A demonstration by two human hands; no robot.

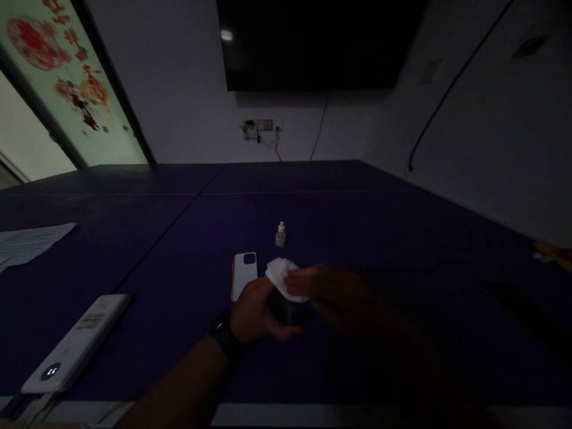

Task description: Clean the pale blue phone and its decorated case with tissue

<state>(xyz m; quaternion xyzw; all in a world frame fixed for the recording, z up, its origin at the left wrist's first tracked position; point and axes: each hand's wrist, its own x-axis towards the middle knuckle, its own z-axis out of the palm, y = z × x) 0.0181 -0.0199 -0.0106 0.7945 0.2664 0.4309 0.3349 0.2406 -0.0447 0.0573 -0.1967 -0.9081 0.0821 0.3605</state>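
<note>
Head view, and the light's dim enough that I'd be nervous guiding this from a distance. Left hand (254, 313) has its fingers curled around a dark, slab-like object (286, 308) (phone maybe, too murky to swear to) over the deep blue-purple tabletop (357, 220). Right hand (337, 292) has its fingers bunched together, holding a crumpled white cloth (279, 274) against that object; I can't make out the right thumb.

Biggest worry for me: the left grip looks like it's mostly on the edges, so a hard shove from the right could pop the thing loose and drop it. Grit caught under the cloth could scratch it too.

Next risk is the small clear bottle with a white dropper-style cap (280, 237), upright just beyond the cloth. Tall, narrow, easily tipped if a hand overshoots forward, and a loose cap would mean a spill. The pale phone case with a brownish rim (243, 277) lies flat right by the left hand, so a dipping knuckle could nudge it.
</note>
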